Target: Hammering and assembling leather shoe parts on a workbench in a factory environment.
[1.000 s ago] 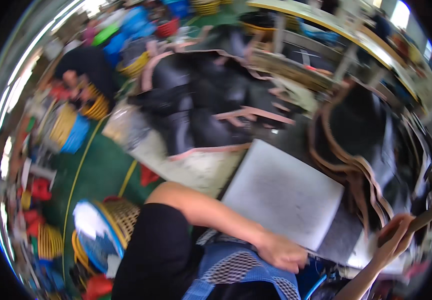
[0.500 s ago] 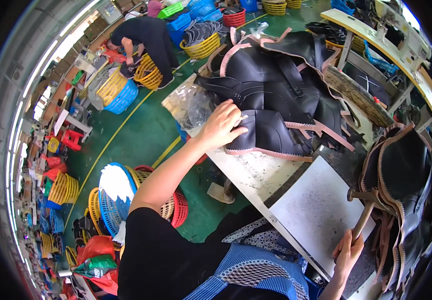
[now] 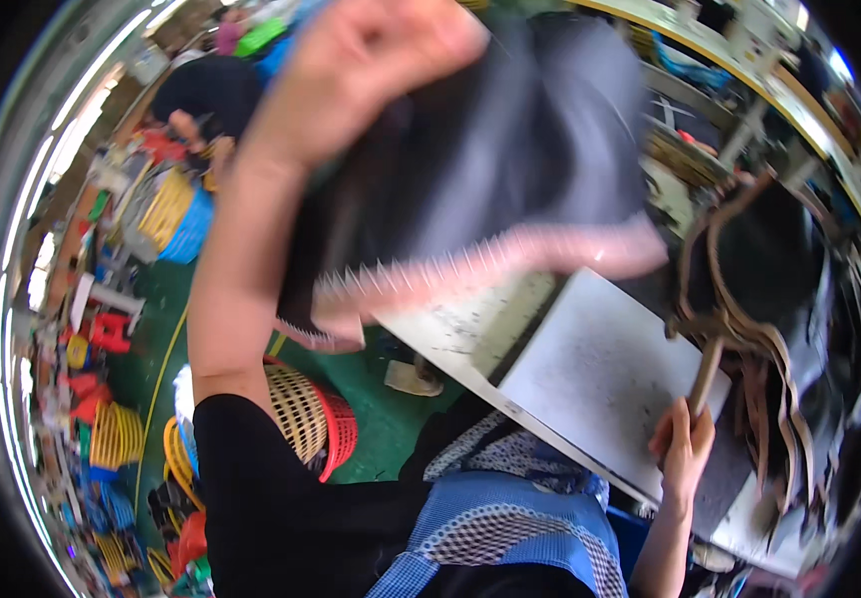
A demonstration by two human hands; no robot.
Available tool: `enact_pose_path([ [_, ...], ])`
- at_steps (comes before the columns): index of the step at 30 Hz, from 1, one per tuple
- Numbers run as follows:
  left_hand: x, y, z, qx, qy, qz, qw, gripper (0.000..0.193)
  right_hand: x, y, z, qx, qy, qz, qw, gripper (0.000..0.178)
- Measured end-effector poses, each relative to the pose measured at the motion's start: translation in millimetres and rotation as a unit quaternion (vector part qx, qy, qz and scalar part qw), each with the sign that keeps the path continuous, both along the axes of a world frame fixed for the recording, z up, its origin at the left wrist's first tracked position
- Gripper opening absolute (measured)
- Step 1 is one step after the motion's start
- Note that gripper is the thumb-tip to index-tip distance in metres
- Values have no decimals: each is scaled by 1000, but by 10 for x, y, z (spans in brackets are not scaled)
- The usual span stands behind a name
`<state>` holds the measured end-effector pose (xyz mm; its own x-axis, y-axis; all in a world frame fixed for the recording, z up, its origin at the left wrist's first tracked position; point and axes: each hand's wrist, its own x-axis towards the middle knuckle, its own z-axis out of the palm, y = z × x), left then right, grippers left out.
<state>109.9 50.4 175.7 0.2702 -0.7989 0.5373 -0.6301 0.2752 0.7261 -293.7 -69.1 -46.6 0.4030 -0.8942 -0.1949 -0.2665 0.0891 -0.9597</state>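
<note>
Raised high in front of me, my left hand (image 3: 371,65) is closed on the top of a black leather boot upper (image 3: 520,149). It hangs down, smeared by motion, with a stitched pinkish zigzag edge along its bottom. The upper hides most of the bench behind it. At the lower right, my right hand (image 3: 685,444) is wrapped round the wooden handle of a hammer (image 3: 708,374). The hammer's head points away from me, beside the far right corner of a pale grey slab (image 3: 590,369) on the bench.
More black uppers with pinkish edges (image 3: 764,259) hang in a stack on the right. The white bench edge (image 3: 440,344) runs diagonally before me. A red basket (image 3: 341,429) stands on the green floor at left. Farther off, another person (image 3: 206,100) bends near a blue basket (image 3: 186,224).
My left hand has lifted a boot upper off the pile on the bench, up and toward me. My right hand keeps the hammer in nearly the same place. The view has shifted slightly.
</note>
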Motion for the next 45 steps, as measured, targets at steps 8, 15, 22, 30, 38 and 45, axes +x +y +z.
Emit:
enact_pose_path([
  [8,-1516,-766,-2482,-8,-285,-214,934,23,-718,-72,355,-190,-22,-101,976,24],
  [15,-1245,-718,-1956,-43,-259,-54,964,21,-865,448,870,-109,77,-6,991,19],
  [22,-986,-402,-1995,38,-244,-173,953,22,-176,363,634,-152,199,187,950,19],
  [30,-960,95,-2475,40,-318,-96,942,29,-40,464,431,-119,177,147,966,26],
  [38,-1042,241,-2460,-27,-338,-34,940,27,19,404,279,-254,241,235,907,16],
  [45,-879,-335,-1896,-21,-226,-19,974,19,7,374,235,-306,250,263,880,17],
])
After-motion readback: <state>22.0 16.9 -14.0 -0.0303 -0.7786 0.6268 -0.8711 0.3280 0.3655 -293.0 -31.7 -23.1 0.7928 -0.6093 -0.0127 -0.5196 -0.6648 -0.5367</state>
